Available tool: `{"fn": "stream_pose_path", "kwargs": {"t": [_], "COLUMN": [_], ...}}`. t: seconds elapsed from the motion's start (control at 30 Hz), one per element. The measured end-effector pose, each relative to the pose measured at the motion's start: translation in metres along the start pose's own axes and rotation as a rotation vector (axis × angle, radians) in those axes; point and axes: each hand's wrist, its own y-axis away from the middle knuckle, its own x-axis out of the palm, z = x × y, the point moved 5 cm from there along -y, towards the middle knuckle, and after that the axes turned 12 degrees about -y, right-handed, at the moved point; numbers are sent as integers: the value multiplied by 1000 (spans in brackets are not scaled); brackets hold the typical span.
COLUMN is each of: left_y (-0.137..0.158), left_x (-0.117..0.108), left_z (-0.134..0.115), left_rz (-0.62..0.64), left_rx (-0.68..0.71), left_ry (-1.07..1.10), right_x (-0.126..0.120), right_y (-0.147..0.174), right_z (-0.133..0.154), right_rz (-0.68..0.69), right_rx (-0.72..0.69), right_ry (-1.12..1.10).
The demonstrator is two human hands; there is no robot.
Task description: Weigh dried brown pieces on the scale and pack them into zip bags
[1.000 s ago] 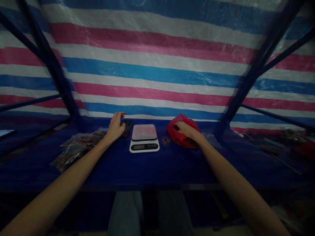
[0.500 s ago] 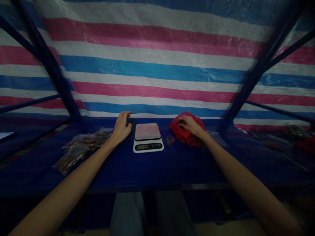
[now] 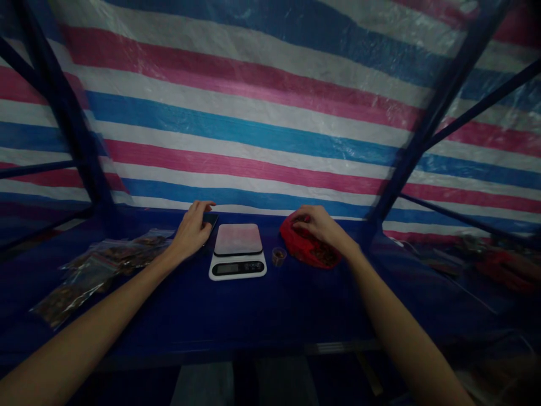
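Observation:
My left hand (image 3: 192,230) rests at the left of the kitchen scale, over a dark flat object like a phone (image 3: 211,220). Its thumb and fingers are apart and hold nothing. The white digital scale (image 3: 239,248) has a bare platform that looks pinkish. My right hand (image 3: 321,226) is over the open red plastic bag (image 3: 293,239), thumb and fingers loosely curled and apart, with nothing visible between them. Small brownish pieces (image 3: 323,254) show inside the bag. Between scale and bag stands a small clear cup (image 3: 278,256) with something brown at the bottom.
Several clear zip bags (image 3: 76,290) of brown pieces lie on the blue table (image 3: 236,316) at left. Blue metal posts (image 3: 406,163) rise on both sides. A striped plastic sheet (image 3: 236,135) hangs behind. More blurred items, one red (image 3: 507,270), lie at far right.
The view has shifted and tilted slightly. The red bag's mouth is spread wider, showing the brown pieces inside, and my right hand has shifted at its rim. My left hand stays by the dark flat object.

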Motion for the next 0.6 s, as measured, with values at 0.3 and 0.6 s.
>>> {"fn": "stream_pose_path", "kwargs": {"t": [0.3, 0.6], "left_y": [1, 1], "left_x": [0, -8], "left_z": [-11, -15], "left_rz": [32, -40], "left_rx": [-19, -51], "left_ry": [13, 48], "right_x": [49, 54], "right_y": [5, 12], "right_z": [29, 42], "right_rz": [303, 428], "right_rx": [-175, -127], "right_ry": [-126, -146]}}
